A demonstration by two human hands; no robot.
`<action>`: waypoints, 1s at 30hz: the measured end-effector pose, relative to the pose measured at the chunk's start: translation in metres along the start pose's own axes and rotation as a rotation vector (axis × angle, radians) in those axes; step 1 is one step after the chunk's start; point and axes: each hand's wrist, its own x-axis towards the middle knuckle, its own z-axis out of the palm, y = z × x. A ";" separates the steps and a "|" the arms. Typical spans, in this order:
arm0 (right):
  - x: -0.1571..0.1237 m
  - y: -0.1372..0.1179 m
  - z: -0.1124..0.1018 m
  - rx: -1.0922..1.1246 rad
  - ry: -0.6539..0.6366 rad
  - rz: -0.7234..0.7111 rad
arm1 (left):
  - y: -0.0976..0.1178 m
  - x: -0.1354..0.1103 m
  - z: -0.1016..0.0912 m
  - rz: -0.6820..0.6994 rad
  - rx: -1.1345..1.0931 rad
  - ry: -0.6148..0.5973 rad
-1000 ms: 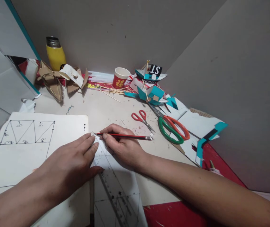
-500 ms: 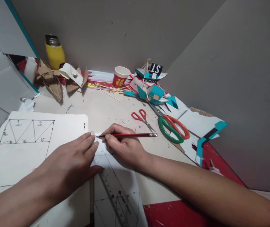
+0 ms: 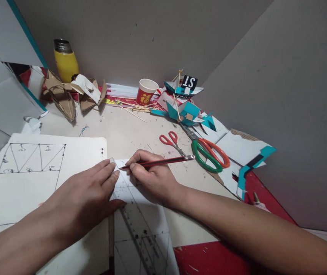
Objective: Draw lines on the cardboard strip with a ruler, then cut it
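Note:
My right hand [image 3: 153, 173] is closed round a red and black pencil [image 3: 166, 161], its tip against the white paper [image 3: 129, 229] beside a ruler. The see-through ruler [image 3: 133, 229] lies slantwise over lines drawn on that sheet. My left hand [image 3: 90, 194] rests flat on the ruler's upper part, fingers stretched out and thumb at its edge. Under my left forearm is a larger page [image 3: 80, 149] with a drawn strip of triangles and handwritten marks.
Small red-handled scissors [image 3: 169, 140] and larger scissors with green and orange handles [image 3: 209, 154] lie beyond my right hand. At the back stand a yellow bottle [image 3: 66, 65], a red paper cup [image 3: 146, 91], cardboard pieces [image 3: 60, 97], teal paper boats [image 3: 184, 110] and thin sticks [image 3: 134, 114].
The pencil tip has slid slightly right and down along the ruler, and its back end has tilted up. My left hand and the ruler stay in place.

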 end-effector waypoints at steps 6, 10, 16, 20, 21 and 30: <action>-0.001 -0.003 0.000 0.002 0.005 -0.007 | 0.000 -0.001 0.000 0.002 -0.015 -0.005; -0.001 -0.005 -0.001 -0.025 0.009 -0.014 | 0.000 -0.001 0.000 -0.017 -0.042 -0.009; -0.001 -0.008 -0.002 -0.033 0.005 -0.024 | 0.000 0.002 -0.002 0.024 -0.004 0.007; -0.002 -0.008 -0.003 -0.068 -0.001 -0.051 | 0.000 0.003 -0.002 0.029 -0.011 0.010; -0.002 -0.008 -0.003 -0.072 -0.004 -0.060 | 0.000 0.003 -0.002 0.028 -0.011 0.010; -0.003 -0.008 -0.005 -0.117 -0.046 -0.117 | -0.001 0.001 0.000 0.012 -0.029 -0.015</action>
